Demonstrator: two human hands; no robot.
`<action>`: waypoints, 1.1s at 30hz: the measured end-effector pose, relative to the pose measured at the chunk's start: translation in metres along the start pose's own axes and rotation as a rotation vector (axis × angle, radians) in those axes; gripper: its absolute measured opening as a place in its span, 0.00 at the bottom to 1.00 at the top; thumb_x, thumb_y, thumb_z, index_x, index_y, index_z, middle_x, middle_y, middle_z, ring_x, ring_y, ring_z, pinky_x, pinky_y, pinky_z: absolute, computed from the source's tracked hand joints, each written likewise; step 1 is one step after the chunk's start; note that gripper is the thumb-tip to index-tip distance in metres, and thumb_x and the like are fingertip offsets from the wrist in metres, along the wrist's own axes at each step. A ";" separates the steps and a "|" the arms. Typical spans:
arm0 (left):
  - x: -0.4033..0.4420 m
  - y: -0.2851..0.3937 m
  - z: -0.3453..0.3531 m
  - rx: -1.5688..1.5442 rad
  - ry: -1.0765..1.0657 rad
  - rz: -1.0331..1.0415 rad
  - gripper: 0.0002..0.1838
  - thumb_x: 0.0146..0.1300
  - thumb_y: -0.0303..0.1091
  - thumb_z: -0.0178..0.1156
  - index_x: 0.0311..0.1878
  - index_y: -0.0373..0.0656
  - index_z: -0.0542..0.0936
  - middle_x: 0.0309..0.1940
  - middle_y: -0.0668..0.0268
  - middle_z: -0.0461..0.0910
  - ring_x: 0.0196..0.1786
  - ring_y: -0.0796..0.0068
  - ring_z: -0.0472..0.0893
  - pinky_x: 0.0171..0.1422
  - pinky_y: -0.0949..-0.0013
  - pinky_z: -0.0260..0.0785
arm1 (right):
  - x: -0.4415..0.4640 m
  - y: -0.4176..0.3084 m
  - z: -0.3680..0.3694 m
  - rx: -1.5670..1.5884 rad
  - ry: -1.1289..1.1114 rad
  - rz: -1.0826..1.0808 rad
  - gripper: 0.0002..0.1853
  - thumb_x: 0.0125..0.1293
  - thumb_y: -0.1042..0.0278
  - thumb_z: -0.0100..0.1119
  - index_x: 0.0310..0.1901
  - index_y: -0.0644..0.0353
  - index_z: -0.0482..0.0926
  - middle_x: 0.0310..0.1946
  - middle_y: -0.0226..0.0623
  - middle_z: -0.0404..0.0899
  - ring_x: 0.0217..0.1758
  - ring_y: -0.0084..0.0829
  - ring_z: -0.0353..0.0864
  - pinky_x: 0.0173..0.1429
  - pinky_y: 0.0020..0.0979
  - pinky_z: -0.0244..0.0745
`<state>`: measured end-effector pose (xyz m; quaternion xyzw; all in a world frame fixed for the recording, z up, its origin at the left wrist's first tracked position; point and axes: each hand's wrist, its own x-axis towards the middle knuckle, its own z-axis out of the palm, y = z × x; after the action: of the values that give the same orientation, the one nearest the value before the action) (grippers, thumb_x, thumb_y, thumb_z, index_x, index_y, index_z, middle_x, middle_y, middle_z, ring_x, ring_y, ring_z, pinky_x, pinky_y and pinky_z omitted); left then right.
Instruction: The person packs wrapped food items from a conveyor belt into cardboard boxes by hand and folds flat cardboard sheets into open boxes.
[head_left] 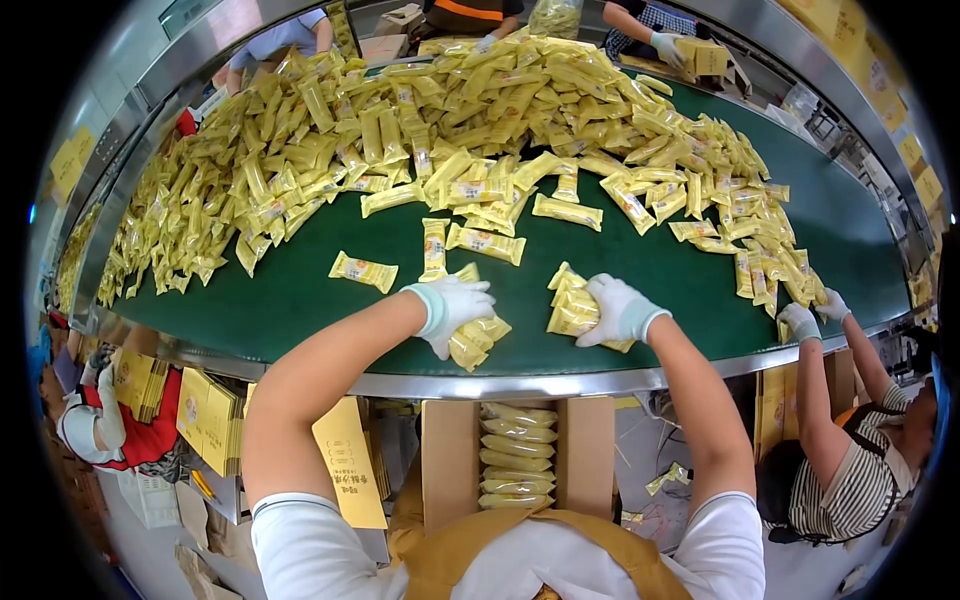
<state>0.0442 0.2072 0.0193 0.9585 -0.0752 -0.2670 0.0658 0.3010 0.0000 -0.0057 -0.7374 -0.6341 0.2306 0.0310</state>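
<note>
My left hand [455, 308], in a white glove with a mint cuff, is closed around several yellow snack packets [478, 342] just above the green belt. On the other side, my right hand [612, 308], gloved the same way, grips another bunch of yellow snack packets [573, 303]. A gap of green separates the two bunches. Loose packets lie just beyond my hands, among them one flat packet [363, 271] to the left and an upright one [434, 249]. Below the belt edge, in front of my body, an open cardboard box [450, 465] holds a column of packets [518, 440].
A large heap of packets [500, 100] covers the far side of the green belt [300, 310]. Its metal rim [520, 386] runs before me. Flat yellow cartons [350, 460] stand at lower left. Co-workers sit right [850, 460] and left [100, 420]; others work behind the heap.
</note>
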 end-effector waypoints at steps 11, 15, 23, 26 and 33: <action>-0.030 0.034 0.028 -0.148 0.235 -0.213 0.52 0.35 0.57 0.80 0.67 0.50 0.73 0.63 0.54 0.73 0.69 0.52 0.71 0.71 0.53 0.60 | -0.022 -0.053 0.027 -0.085 0.004 -0.043 0.47 0.42 0.35 0.76 0.61 0.60 0.79 0.74 0.61 0.60 0.72 0.61 0.62 0.77 0.49 0.57; -0.027 0.031 0.043 -0.097 0.353 -0.182 0.52 0.34 0.59 0.80 0.65 0.49 0.74 0.61 0.56 0.74 0.67 0.56 0.73 0.69 0.53 0.60 | -0.028 -0.029 0.032 0.145 0.065 -0.087 0.48 0.41 0.32 0.75 0.60 0.60 0.80 0.71 0.64 0.64 0.69 0.59 0.68 0.73 0.46 0.64; -0.027 0.042 0.052 -0.099 0.367 -0.270 0.48 0.35 0.59 0.79 0.62 0.49 0.74 0.61 0.56 0.73 0.70 0.56 0.70 0.69 0.49 0.58 | -0.035 -0.048 0.036 -0.072 0.107 -0.116 0.46 0.41 0.32 0.74 0.55 0.64 0.81 0.56 0.51 0.75 0.55 0.50 0.72 0.64 0.42 0.70; -0.025 0.046 0.060 -0.077 0.400 -0.316 0.48 0.39 0.61 0.76 0.64 0.50 0.74 0.61 0.55 0.72 0.71 0.56 0.69 0.70 0.47 0.56 | -0.036 -0.056 0.034 -0.025 0.133 -0.177 0.42 0.43 0.38 0.75 0.55 0.64 0.79 0.52 0.49 0.73 0.57 0.51 0.72 0.66 0.43 0.69; -0.015 0.063 0.061 -0.220 0.522 -0.626 0.53 0.41 0.65 0.75 0.68 0.43 0.70 0.63 0.53 0.71 0.69 0.54 0.69 0.74 0.49 0.54 | -0.033 -0.054 0.043 -0.194 0.296 -0.112 0.48 0.47 0.48 0.75 0.69 0.60 0.68 0.59 0.54 0.71 0.61 0.53 0.73 0.66 0.44 0.70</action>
<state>-0.0072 0.1435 -0.0141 0.9579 0.2676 -0.0287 0.1006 0.2318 -0.0315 -0.0162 -0.7265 -0.6818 0.0553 0.0655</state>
